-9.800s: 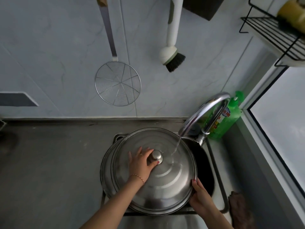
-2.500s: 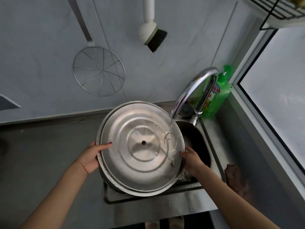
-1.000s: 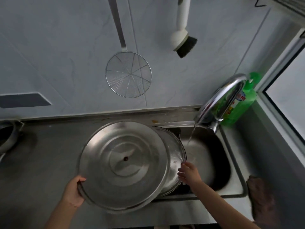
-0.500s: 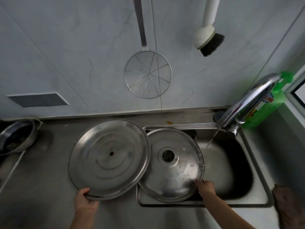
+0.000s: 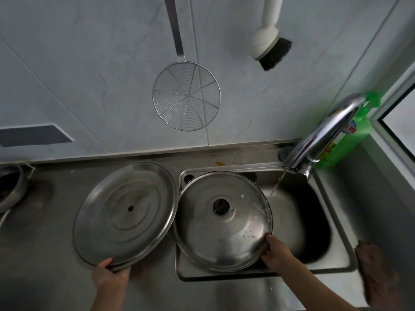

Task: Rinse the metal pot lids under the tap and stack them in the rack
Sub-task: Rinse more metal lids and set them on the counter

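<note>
Two metal lids held underside up, one on the bench, one over the sink.

The left hand (image 5: 109, 274) grips the near rim of the large lid (image 5: 125, 213), tilted on the bench (image 5: 45, 254) just left of the sink (image 5: 318, 223); its fingers are hidden beneath. The right hand (image 5: 275, 251) pinches the smaller lid (image 5: 222, 221) at its near-right rim, clear of the tap (image 5: 325, 133) stream. A pot (image 5: 9, 189) is cut off at the bench's left edge. No rack shows.

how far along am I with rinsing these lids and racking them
Partway. The left hand holds the big lid over the counter, away from the running tap. The right hand holds the second lid in the sink, not under the stream. No rack visible; stacking remains.
</note>
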